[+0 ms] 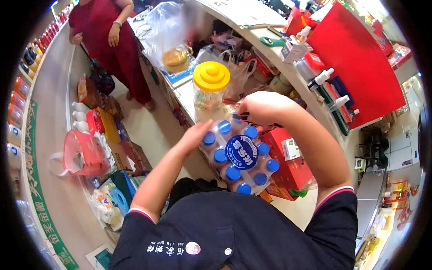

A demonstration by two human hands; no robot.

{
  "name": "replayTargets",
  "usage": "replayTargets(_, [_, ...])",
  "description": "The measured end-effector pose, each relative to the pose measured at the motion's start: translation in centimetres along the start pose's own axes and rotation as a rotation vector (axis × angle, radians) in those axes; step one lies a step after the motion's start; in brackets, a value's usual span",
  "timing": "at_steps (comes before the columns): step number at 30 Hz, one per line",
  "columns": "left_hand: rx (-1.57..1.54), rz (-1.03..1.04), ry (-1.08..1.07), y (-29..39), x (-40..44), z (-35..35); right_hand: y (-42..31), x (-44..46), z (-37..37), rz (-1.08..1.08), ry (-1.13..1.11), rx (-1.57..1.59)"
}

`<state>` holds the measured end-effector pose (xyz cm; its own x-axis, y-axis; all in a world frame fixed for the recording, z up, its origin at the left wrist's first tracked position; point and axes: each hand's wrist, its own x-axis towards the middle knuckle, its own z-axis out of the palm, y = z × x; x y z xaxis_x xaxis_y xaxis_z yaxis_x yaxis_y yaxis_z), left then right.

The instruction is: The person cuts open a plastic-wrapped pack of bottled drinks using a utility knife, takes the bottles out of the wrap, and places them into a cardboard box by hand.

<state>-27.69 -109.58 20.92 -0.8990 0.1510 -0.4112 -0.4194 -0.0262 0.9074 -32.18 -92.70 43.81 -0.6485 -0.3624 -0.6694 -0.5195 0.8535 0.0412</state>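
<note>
A shrink-wrapped pack of bottles (221,156) with blue caps and a round blue label is tilted in front of my body. My left hand (197,136) is closed against the pack's upper left side, with its fingertips partly hidden. At the pack's top edge, my right hand (261,109) is bent down with its fingers closed around a small black item (240,117). I cannot make out what that item is or whether it belongs to the pack. Just beyond both hands stands a clear jar with a yellow lid (211,76), on the counter's edge.
A red box (288,157) stands right of the pack. The counter (184,94) holds plastic bags and papers. A large red board (355,67) rises at the right. Boxes and a red bag (83,153) line the left shelf. A person in dark red (108,40) stands in the aisle.
</note>
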Motion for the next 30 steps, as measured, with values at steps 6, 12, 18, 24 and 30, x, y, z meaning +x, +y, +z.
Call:
replayTargets(6, [-0.012, -0.116, -0.134, 2.3, 2.3, 0.6, 1.0, 0.1, 0.8, -0.064, 0.113, 0.124])
replayTargets(12, [-0.246, 0.003, -0.062, -0.2, 3.5, 1.2, 1.0, 2.9, -0.1, -0.037, 0.051, 0.210])
replayTargets(18, [-0.243, 0.000, -0.106, -0.2, 3.8, 1.0, -1.3, 7.5, -2.9, 0.033, -0.180, -0.016])
replayTargets(24, [-0.148, 0.014, -0.138, 0.5, 3.4, 0.6, -2.6, 11.4, -4.7, -0.060, -0.370, -0.186])
replayTargets(30, [-0.132, 0.042, -0.088, 0.0, 3.5, 1.2, -2.6, 14.0, -3.6, 0.118, -0.532, -0.149])
